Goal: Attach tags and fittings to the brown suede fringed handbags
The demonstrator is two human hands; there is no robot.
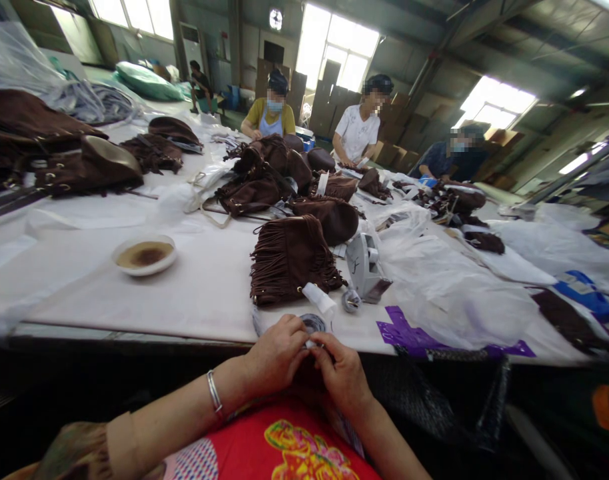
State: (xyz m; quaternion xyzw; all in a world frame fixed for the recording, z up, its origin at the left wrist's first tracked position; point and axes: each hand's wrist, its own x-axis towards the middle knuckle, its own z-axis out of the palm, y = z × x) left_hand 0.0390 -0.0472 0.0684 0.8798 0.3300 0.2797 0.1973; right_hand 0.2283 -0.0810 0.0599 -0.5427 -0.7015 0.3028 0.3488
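Observation:
My left hand point(279, 353) and my right hand point(340, 370) meet at the table's front edge, fingertips pinched together. Between them shows a small whitish piece, too small to make out. Just behind the fingers lies a coil of grey cord or strip point(312, 323). A dark brown fringed bag point(292, 260) rests on the table beyond my hands, with a white tag point(318, 298) at its lower edge. To the right of the bag stand a grey-white tape dispenser or similar device point(365, 267) and a small round roll point(351, 301).
A shallow dish point(144, 255) sits on the white table point(204, 287) at left. Brown bags point(264, 177) are piled behind. Purple tape point(409, 333) and clear plastic point(449, 287) lie at right. Several people are across the table and beyond.

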